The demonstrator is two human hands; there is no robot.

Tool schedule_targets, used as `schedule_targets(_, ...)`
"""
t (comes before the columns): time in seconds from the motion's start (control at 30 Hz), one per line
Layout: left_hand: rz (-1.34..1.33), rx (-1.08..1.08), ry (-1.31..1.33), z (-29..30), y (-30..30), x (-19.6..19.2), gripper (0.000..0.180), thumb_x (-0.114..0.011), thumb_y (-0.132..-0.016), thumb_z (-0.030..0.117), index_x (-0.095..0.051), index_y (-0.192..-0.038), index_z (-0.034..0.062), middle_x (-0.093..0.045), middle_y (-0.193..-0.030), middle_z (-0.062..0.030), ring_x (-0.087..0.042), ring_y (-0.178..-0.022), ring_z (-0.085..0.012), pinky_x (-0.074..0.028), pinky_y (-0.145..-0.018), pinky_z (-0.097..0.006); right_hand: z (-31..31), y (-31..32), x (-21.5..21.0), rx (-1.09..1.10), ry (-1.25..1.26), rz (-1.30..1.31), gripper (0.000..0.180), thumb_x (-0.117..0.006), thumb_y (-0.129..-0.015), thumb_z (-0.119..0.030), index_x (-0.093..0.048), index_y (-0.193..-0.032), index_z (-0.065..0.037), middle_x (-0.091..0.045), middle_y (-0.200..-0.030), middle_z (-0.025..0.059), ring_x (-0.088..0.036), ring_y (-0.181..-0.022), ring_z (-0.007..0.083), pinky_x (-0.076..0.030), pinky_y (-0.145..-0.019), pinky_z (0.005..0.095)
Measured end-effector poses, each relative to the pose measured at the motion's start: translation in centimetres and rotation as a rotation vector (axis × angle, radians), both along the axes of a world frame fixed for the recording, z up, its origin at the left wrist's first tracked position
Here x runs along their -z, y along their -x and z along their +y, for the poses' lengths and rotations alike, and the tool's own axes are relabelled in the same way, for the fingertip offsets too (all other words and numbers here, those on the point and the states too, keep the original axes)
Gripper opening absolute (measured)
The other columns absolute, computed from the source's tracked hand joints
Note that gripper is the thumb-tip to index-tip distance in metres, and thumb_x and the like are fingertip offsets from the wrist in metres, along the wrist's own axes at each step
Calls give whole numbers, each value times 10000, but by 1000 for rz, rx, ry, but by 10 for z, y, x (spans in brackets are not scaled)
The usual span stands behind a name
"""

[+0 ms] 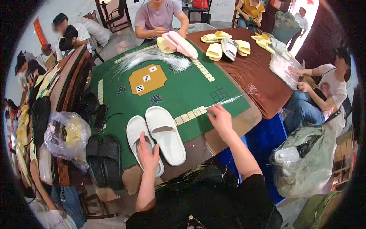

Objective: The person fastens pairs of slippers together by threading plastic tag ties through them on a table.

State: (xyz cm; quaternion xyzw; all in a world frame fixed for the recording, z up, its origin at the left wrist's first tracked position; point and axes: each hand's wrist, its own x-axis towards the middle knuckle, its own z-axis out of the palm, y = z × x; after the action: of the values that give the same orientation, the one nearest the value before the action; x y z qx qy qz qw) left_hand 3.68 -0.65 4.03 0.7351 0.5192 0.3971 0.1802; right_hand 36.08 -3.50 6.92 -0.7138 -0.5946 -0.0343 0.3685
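Note:
A pair of white slides stands before me on the green mat: the left slide (134,128) and the right slide (166,131), toes pointing away. My left hand (148,154) rests against the left slide, its fingers stretched out and apart. Beyond the near row of printed tiles, my right hand (220,120) pinches at the end of some thin clear plastic strands (230,100). How many strands it grips is too fine to make out. A large heap of similar white strands (152,61) lies at the far side of the mat.
Black slippers (103,160) and a clear plastic bag (68,133) are on my left. Yellow and grey slides (228,49) lie on the brown cloth (244,74). Across the table a person holds pink slides (183,45). Another sits at right, near a large bag (309,164).

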Motion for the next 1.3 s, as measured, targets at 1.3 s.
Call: schedule_targets(1.3,99,272,35,88,-161,-19,107,-651,-785,207,-686,-814,110,-666,-811,-75,-607,-807,-290,-492,-702,-413,42,-7,42,-164,-126,19,72,-625,-827,-130,-620,-898,-115,-600,-882,53,-630,-721,293,-512,-590,387)
